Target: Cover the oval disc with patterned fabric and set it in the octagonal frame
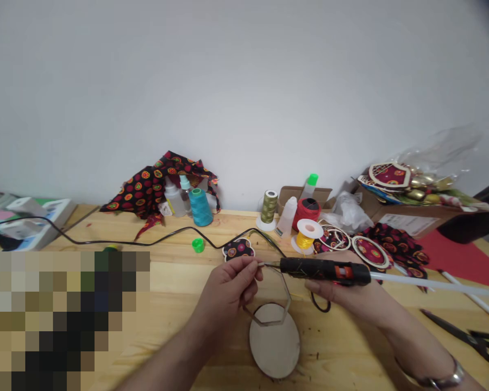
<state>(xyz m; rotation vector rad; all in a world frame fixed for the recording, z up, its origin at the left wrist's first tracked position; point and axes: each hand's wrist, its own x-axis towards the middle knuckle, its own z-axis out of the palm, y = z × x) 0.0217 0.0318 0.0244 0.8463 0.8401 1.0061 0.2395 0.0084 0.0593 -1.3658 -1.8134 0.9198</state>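
Observation:
My left hand [238, 282] pinches a thin hexagonal frame [288, 304] at its upper left, thumb against forefinger. My right hand [338, 288] is closed around a black hot glue gun [321, 270], partly hidden behind it. The gun lies sideways, its nozzle pointing left close to my left fingertips; whether it touches the frame I cannot tell. A long white glue stick [427, 281] runs out of its back end. Below the frame, a pale round disc [274, 347] rests on the table, overlapped in view by the frame's lower edge.
A black cord [142, 244] crosses the table from the power strip [51, 222]. Thread spools, including a blue one [201, 208], and bottles stand near the wall. Patterned fabric [146, 187], round fabric pieces [370, 252] and a box [407, 214] lie around. Scissors [468, 336] are at right.

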